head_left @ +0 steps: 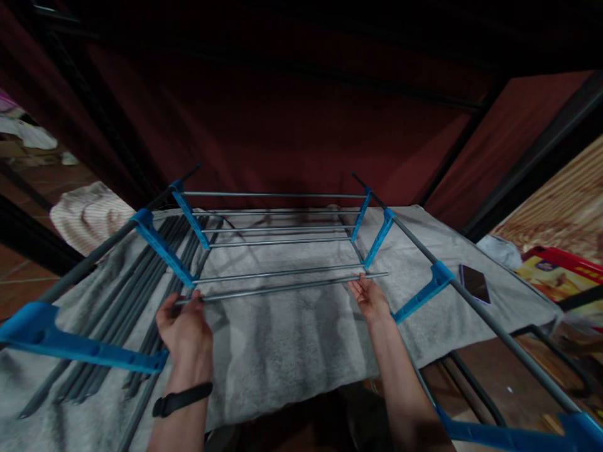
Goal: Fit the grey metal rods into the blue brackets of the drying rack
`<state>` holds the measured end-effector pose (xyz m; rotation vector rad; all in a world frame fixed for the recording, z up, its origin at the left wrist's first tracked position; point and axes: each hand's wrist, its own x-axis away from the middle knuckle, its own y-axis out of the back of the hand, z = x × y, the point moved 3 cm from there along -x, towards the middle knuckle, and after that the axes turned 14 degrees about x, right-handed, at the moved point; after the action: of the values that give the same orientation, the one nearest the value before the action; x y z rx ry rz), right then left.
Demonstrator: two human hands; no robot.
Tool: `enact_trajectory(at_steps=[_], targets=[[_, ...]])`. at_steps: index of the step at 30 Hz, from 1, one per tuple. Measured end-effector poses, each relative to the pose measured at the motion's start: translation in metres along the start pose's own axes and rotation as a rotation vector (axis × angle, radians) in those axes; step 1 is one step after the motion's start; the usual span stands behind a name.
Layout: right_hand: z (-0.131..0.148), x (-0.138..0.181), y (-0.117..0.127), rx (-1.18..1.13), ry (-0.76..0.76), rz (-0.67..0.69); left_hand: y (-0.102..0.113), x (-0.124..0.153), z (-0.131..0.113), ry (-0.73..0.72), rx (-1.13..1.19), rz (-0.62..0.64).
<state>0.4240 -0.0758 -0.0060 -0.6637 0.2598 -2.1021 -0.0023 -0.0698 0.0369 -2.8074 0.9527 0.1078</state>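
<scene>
A thin grey metal rod [277, 289] runs crosswise between my two hands. My left hand [184, 323] grips it near its left end, close to a blue plastic bracket [164, 248]. Toward the other end, my right hand [370, 297] pinches the rod between thumb and fingers, with the tip sticking out past them. Beyond it stands a partly built rack of grey tubes and blue brackets, with several crossbars [277, 242] spanning its two sides. Another blue bracket [424, 292] on the right side tube is just right of my right hand.
Several loose grey tubes [136, 282] lie on the grey cloth [292, 339] at left. A phone [475, 284] rests at right on the cloth. A dark-framed red panel [282, 125] rises behind the rack. A red and yellow package [560, 282] sits at far right.
</scene>
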Motion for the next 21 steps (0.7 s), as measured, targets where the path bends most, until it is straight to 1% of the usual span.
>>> enact_trajectory(at_steps=[2, 3, 4, 6, 8, 12, 14, 18, 21], targets=[[0.001, 0.002, -0.001, 0.013, 0.001, -0.009, -0.002, 0.004, 0.006, 0.24, 0.229, -0.077], [0.002, 0.003, -0.001, 0.016, 0.0, -0.017, -0.003, 0.006, 0.007, 0.322, 0.332, -0.094], [0.002, 0.005, -0.002, 0.013, -0.003, -0.027, -0.005, 0.008, 0.006, 0.354, 0.408, -0.096], [0.002, 0.007, -0.003, 0.002, -0.025, -0.045, -0.007, 0.011, 0.001, 0.347, 0.509, -0.094], [0.001, 0.009, -0.005, -0.005, -0.053, -0.069, -0.01, 0.014, -0.002, 0.364, 0.544, -0.089], [-0.002, 0.011, -0.009, 0.003, -0.075, -0.067, -0.017, 0.024, -0.004, 0.544, 0.526, -0.103], [-0.005, 0.013, -0.013, 0.006, -0.089, -0.037, -0.019, 0.027, -0.005, 0.592, 0.533, -0.104], [-0.014, 0.02, -0.026, -0.01, -0.109, 0.011, -0.021, 0.036, -0.006, 0.708, 0.567, -0.054], [-0.026, 0.026, -0.038, -0.009, -0.122, 0.038, -0.027, 0.05, -0.003, 0.794, 0.591, 0.018]])
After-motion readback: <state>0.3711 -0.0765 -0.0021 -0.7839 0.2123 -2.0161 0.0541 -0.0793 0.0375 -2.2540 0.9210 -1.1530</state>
